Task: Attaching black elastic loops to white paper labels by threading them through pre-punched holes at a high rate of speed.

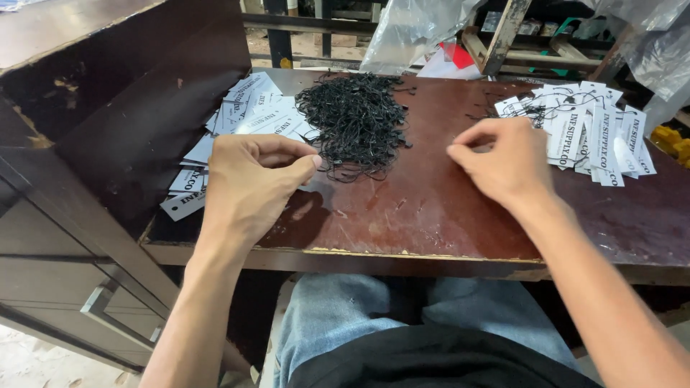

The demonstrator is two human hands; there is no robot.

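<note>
A heap of thin black string loops [356, 118] lies in the middle of a worn reddish-brown table [431, 208]. My left hand [251, 179] rests at the heap's left edge, thumb and fingers pinched together at a strand. My right hand [499, 162] hovers right of the heap with fingers curled, next to a pile of white paper tags with strings attached [589, 133]. Whether the right hand holds a string I cannot tell. A second pile of loose white paper tags [241, 118] lies behind and left of my left hand.
A dark wooden cabinet [86, 129] stands close on the left, with a metal drawer handle [97, 298] below. Clear plastic bags [417, 29] and wooden frames [517, 36] crowd the back. My legs in blue jeans [338, 309] sit under the table's front edge.
</note>
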